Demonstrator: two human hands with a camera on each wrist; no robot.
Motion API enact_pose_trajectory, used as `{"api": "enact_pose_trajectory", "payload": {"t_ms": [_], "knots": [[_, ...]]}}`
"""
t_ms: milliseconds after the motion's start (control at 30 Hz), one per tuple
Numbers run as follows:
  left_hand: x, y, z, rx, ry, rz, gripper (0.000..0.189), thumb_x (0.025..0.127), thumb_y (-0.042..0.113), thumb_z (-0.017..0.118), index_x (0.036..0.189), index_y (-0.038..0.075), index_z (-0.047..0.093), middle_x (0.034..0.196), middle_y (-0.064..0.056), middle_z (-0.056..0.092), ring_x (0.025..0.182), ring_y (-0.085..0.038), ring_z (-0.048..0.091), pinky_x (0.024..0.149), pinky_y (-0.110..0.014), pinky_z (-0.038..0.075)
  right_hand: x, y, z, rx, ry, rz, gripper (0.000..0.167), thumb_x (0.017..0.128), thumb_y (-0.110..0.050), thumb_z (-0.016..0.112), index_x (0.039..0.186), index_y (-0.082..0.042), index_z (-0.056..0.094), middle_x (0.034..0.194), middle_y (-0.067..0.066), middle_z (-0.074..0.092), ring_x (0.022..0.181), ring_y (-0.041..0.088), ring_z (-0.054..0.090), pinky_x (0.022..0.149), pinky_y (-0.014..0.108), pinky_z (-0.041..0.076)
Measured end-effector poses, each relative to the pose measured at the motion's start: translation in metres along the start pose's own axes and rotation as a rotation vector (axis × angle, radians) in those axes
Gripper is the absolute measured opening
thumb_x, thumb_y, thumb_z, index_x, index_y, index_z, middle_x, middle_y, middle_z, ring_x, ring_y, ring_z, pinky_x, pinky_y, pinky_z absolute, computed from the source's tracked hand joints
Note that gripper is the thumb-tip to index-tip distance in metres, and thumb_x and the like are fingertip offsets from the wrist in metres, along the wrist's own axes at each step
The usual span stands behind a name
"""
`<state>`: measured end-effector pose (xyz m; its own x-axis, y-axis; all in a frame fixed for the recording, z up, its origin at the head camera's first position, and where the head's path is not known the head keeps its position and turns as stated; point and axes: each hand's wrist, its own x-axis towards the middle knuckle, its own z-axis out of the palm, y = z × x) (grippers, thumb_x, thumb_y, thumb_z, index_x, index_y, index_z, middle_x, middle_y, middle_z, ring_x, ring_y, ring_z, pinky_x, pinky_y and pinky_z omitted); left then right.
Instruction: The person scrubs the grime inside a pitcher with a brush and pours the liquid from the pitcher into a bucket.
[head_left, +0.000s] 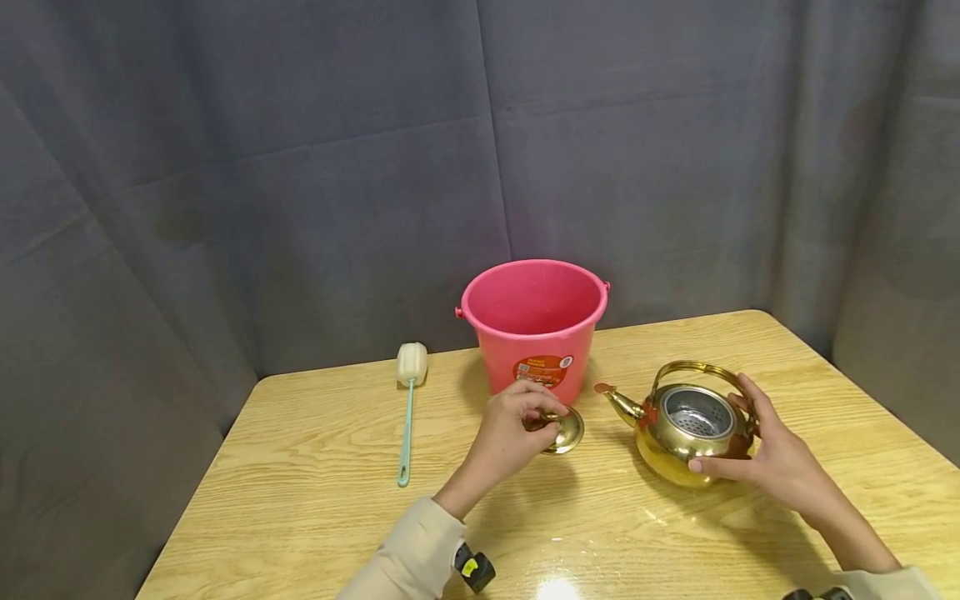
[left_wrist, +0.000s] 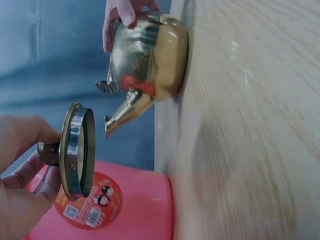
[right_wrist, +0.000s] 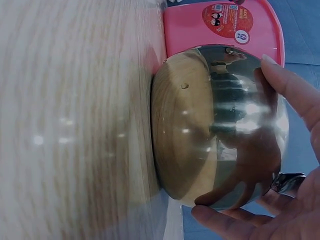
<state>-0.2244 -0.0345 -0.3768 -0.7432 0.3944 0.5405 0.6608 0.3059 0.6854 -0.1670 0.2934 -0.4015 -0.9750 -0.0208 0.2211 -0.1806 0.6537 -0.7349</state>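
Observation:
My left hand pinches the knob of a round gold lid between thumb and fingers, holding it above the table. In the left wrist view the lid's metal inner collar faces sideways toward the tabletop. To the right, a shiny gold teapot stands on the table with its top uncovered and a perforated steel strainer inside. My right hand grips the teapot's right side, thumb on the near wall and fingers by the base of the arched handle. The spout points left.
A pink bucket with an orange label stands behind the lid, near the table's back edge. At the left lies a sponge bottle brush with a pale green handle. Grey curtains hang around the wooden table.

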Motion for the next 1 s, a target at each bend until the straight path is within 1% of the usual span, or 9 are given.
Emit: {"api": "enact_pose_trajectory", "payload": {"t_ms": [100, 333, 533, 733, 1000], "knots": [[-0.002, -0.004, -0.002, 0.008, 0.011, -0.019, 0.018, 0.076, -0.008, 0.072, 0.088, 0.004, 0.075, 0.097, 0.001, 0.063, 0.085, -0.012, 0.059, 0.074, -0.025, 0.052, 0.000, 0.000, 0.000, 0.000, -0.003, 0.003, 0.129, 0.068, -0.030, 0.089, 0.156, -0.019, -0.005, 0.146, 0.034, 0.029, 0.126, 0.059, 0.031, 0.092, 0.073, 0.026], [-0.006, -0.016, -0.006, 0.053, 0.027, -0.027, 0.017, 0.076, -0.007, 0.071, 0.088, 0.004, 0.075, 0.095, 0.001, 0.062, 0.084, -0.014, 0.059, 0.073, -0.026, 0.052, -0.001, 0.000, -0.001, -0.003, -0.005, 0.013, 0.129, 0.069, -0.029, 0.089, 0.156, -0.019, -0.006, 0.149, 0.035, 0.020, 0.125, 0.063, 0.028, 0.090, 0.074, 0.026], [-0.008, -0.026, -0.009, 0.070, 0.033, -0.076, 0.015, 0.076, -0.006, 0.074, 0.087, 0.004, 0.076, 0.093, 0.003, 0.061, 0.081, -0.013, 0.058, 0.071, -0.026, 0.051, -0.001, 0.001, -0.001, -0.005, 0.003, 0.004, 0.129, 0.068, -0.029, 0.089, 0.156, -0.019, -0.005, 0.150, 0.034, 0.019, 0.125, 0.062, 0.029, 0.091, 0.074, 0.027], [-0.011, -0.033, -0.012, 0.076, 0.048, -0.089, 0.014, 0.076, -0.007, 0.075, 0.087, 0.002, 0.075, 0.091, 0.001, 0.062, 0.081, -0.015, 0.059, 0.072, -0.029, 0.053, 0.000, 0.001, -0.002, -0.009, -0.001, -0.003, 0.129, 0.068, -0.029, 0.089, 0.156, -0.016, -0.005, 0.151, 0.034, 0.016, 0.123, 0.064, 0.029, 0.090, 0.074, 0.027], [-0.015, -0.040, -0.015, 0.094, 0.048, -0.106, 0.015, 0.077, -0.007, 0.073, 0.088, 0.003, 0.075, 0.092, 0.001, 0.061, 0.083, -0.016, 0.061, 0.074, -0.028, 0.053, 0.001, 0.001, -0.002, -0.009, 0.000, -0.021, 0.129, 0.068, -0.028, 0.089, 0.156, -0.012, -0.003, 0.152, 0.033, 0.014, 0.121, 0.064, 0.030, 0.090, 0.074, 0.028]]}}
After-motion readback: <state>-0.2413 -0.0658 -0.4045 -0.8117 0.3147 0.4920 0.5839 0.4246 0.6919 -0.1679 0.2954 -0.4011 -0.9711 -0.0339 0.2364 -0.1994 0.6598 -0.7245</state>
